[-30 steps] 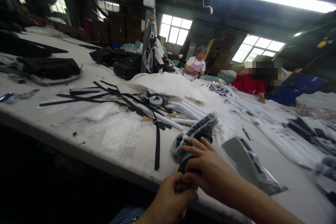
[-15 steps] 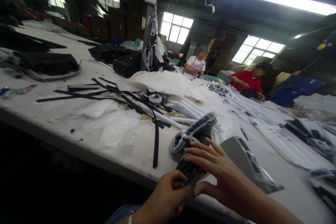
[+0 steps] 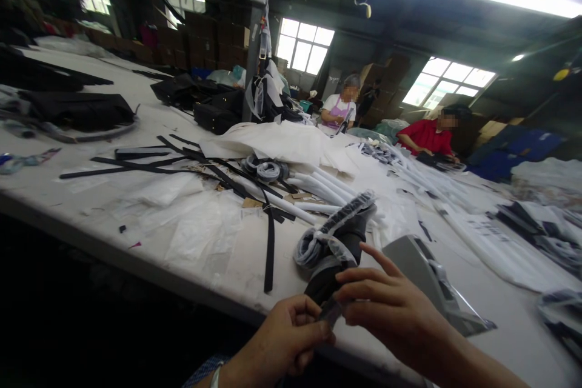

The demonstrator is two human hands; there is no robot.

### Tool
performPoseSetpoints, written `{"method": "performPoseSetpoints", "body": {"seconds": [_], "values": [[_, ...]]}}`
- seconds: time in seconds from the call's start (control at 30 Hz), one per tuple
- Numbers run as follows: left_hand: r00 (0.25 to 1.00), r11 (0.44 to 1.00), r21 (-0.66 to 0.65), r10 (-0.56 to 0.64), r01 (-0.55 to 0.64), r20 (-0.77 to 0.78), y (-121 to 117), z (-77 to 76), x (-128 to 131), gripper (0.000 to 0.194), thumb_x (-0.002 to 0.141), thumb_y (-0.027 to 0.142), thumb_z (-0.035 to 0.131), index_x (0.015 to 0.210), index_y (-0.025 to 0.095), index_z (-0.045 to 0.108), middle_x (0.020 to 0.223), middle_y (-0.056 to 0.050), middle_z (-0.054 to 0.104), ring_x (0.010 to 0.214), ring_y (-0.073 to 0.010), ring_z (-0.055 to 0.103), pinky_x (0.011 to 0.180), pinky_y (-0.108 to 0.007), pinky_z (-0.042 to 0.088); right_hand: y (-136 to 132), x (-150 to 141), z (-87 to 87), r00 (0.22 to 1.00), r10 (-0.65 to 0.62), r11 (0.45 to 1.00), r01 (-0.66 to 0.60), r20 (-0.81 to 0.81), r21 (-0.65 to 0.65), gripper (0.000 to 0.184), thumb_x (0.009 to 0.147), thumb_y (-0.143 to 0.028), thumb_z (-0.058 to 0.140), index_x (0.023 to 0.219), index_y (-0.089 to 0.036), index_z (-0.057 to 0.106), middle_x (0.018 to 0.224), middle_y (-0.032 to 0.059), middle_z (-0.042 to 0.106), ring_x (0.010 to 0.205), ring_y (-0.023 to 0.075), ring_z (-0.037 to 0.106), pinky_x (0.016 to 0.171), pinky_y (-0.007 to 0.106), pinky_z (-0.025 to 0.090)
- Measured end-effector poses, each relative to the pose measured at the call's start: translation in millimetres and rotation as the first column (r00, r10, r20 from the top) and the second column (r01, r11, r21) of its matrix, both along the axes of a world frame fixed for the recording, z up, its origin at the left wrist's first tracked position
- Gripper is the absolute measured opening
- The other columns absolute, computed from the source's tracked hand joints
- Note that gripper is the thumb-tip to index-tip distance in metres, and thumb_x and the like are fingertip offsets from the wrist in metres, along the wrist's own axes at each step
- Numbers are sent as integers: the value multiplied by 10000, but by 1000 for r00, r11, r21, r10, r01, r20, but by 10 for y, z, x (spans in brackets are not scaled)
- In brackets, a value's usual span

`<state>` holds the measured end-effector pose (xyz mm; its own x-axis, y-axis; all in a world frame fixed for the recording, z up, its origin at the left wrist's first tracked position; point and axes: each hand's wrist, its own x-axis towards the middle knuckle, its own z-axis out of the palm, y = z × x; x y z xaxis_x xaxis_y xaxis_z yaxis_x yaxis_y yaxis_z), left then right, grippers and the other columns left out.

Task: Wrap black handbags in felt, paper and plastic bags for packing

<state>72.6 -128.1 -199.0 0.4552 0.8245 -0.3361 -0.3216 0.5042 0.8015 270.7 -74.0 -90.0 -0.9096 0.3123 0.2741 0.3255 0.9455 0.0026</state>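
A black bag (image 3: 318, 285) lies at the front edge of the table, with a rolled strap (image 3: 309, 248) wrapped in clear plastic on top of it. A plastic-covered handle (image 3: 350, 212) runs up to the right from the roll. My left hand (image 3: 291, 333) pinches a dark, shiny piece at the bag's near end between thumb and fingers. Over the right side of the bag is my right hand (image 3: 386, 303), fingers stretched and apart, its fingertips close to that same end. Whether they touch it I cannot tell.
A grey tape dispenser (image 3: 418, 267) stands right of my right hand. Black strips (image 3: 270, 248), white tubes (image 3: 327, 188) and clear plastic bags (image 3: 195, 224) lie beyond. Black bags (image 3: 218, 109) are piled by a post. Two people (image 3: 430, 133) work across the table.
My right hand has drawn back toward me and to the right, off the rolled strap, uncovering more of the bag. My left hand keeps its pinch and has shifted slightly left.
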Motion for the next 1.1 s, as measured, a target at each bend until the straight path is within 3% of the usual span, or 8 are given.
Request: {"method": "performPoseSetpoints", "body": {"seconds": [0.17,0.27,0.4,0.53,0.77,0.93,1.03,1.1], "values": [[1000,1000,2,2,-2,-26,6,-43,39,468,712,510,806,866,178,515,749,14,672,379,-11,356,353,-181,169,-43,-97,-92,989,-146,988,147,-21,57,365,866,-322,720,1209,-242,625,1231,40,713,1263,201,580,1249,418,18],[1000,1000,24,3,-3,-23,-4,-28,34,461,744,517,781,917,164,541,766,4,674,388,-13,367,355,-182,178,-29,-259,-110,994,-113,993,113,2,-10,119,867,-207,678,966,-271,697,1159,-27,742,1246,198,594,1245,446,13],[1000,999,38,-1,1,16,-11,1,1,452,735,457,792,963,138,567,782,-16,680,380,-11,378,349,-183,175,-21,-295,-121,1000,-8,996,7,-20,-84,228,871,-74,573,840,-276,674,933,-100,777,1109,122,668,1246,421,31],[995,999,4,-54,54,83,6,-27,-23,401,718,405,800,916,146,565,813,-35,703,374,-6,368,343,-182,166,-51,-138,-170,996,26,998,-31,-89,-59,221,918,-98,546,977,-264,679,962,-71,782,1107,114,671,1254,407,58],[966,987,-68,-131,149,221,32,-106,-31,381,724,400,798,900,152,568,856,-28,691,375,12,328,359,-185,143,-110,398,-352,978,78,971,-118,193,207,474,927,-137,593,1392,-198,523,1347,21,641,1332,175,518,1255,440,99],[991,996,8,-90,89,99,67,-144,-4,491,709,543,797,879,184,510,838,1,674,355,5,336,347,-196,162,-97,666,-471,987,-98,967,125,-129,223,281,864,-128,685,1114,-255,677,1163,-7,746,1118,167,680,1193,375,359],[998,990,123,-61,64,-32,54,-167,17,552,720,647,746,904,184,509,878,-32,690,378,-9,373,384,-198,221,175,690,-447,860,-339,907,406,-382,108,300,905,-121,603,1168,-253,664,1183,33,729,1109,178,675,1104,367,464],[986,974,221,-17,54,-165,20,-217,4,584,755,737,646,869,174,544,804,-37,683,452,-49,441,452,-205,310,496,720,-421,736,-521,833,550,-433,-68,367,917,-132,542,1252,-249,637,1273,55,678,1201,209,617,1116,412,443]]}}
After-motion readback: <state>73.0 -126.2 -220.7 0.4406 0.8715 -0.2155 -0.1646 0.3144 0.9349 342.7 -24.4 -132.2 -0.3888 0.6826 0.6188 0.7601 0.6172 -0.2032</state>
